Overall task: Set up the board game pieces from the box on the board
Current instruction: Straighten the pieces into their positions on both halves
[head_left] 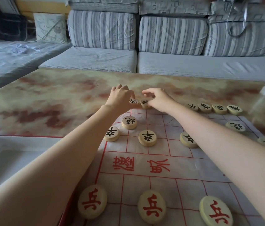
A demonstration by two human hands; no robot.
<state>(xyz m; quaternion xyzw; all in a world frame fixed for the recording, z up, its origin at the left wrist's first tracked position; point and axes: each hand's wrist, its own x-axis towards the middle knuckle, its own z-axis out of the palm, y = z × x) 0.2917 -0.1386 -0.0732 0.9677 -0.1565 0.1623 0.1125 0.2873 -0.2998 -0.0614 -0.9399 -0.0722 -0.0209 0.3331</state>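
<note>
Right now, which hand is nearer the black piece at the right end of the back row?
Right. The right hand is on the same row, several pieces to the left of that end piece; the left hand is farther left again, beyond the right hand.

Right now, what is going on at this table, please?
A person is laying out Chinese chess. The left hand pinches one black disc at the far edge of the board, and the right hand pinches the next disc beside it. On the far rows other black discs already stand; three red discs line the near row. The box lies at the left.
</note>
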